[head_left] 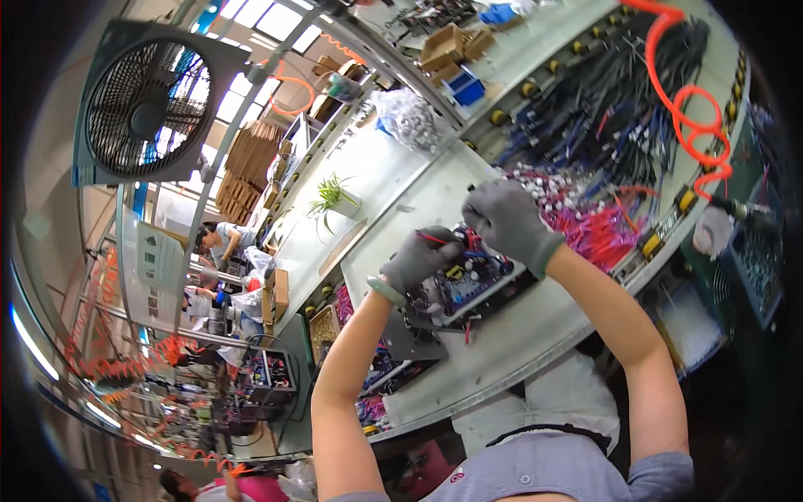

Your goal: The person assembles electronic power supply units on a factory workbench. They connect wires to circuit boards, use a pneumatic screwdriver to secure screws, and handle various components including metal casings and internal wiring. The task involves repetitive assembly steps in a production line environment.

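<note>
Both my hands wear grey gloves and work over an open metal case (483, 308) with a circuit board (465, 289) and coloured wires inside. My left hand (418, 259) is closed at the case's far left, with a thin red wire (432, 239) across its pinched fingers. My right hand (507, 219) is a closed fist over the far right of the board. A small dark tip (471, 188) shows by its knuckles; what it holds is mostly hidden. Another open case (414, 347) with boards stands left of the first, near my left forearm.
A big heap of black cables (602, 100) and pink-red wires (590, 238) covers the bench at the right. An orange coiled air hose (661, 67) hangs there. Farther off are a potted plant (333, 194), a blue bin (465, 86) and a fan (149, 113). A person (227, 243) sits far left.
</note>
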Available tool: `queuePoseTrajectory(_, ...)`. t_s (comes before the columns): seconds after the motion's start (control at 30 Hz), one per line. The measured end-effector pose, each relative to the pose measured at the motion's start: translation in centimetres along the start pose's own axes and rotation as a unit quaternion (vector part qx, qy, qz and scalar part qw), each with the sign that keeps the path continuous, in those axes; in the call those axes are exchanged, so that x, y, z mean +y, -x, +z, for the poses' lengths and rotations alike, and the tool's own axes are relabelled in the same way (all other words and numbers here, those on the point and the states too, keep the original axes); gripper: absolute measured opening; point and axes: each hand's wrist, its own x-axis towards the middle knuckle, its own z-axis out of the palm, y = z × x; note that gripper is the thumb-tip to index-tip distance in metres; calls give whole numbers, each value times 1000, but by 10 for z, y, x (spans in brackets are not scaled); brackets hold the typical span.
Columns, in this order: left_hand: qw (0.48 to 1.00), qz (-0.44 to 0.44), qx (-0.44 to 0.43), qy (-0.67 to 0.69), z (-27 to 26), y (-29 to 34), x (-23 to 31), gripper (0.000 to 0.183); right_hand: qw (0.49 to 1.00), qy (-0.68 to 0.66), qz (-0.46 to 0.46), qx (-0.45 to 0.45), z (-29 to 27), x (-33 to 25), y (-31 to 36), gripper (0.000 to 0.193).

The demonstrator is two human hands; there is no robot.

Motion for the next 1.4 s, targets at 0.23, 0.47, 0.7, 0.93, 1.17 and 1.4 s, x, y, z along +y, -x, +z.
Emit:
queuePoseTrajectory(0.23, 970, 141, 96, -172, 22, -2, -4, 10, 999, 0, 35, -31, -10, 1, 3, 4)
queuePoseTrajectory(0.47, 938, 141, 48, -313, 27, -4, 15, 20, 995, -37, 64, -66, -8, 0, 0, 6)
queuePoseTrajectory(0.7, 987, 69, 9, -142, 13, -5, -2, 25, 989, -87, 1, -117, -22, 1, -8, 12)
queuePoseTrajectory(0.93, 968, 79, 35, 235, 23, -28, 26, 29, 992, -12, -15, -127, -33, -4, -30, 10)
queuePoseTrajectory(1.17, 980, 91, 96, 150, 18, -23, 15, 22, 887, 293, -300, -193, -32, 1, -45, 11)
queuePoseTrajectory(1.4, 972, 18, 65, -226, 12, -20, 38, 28, 895, 274, -219, -277, -14, 6, -36, 18)
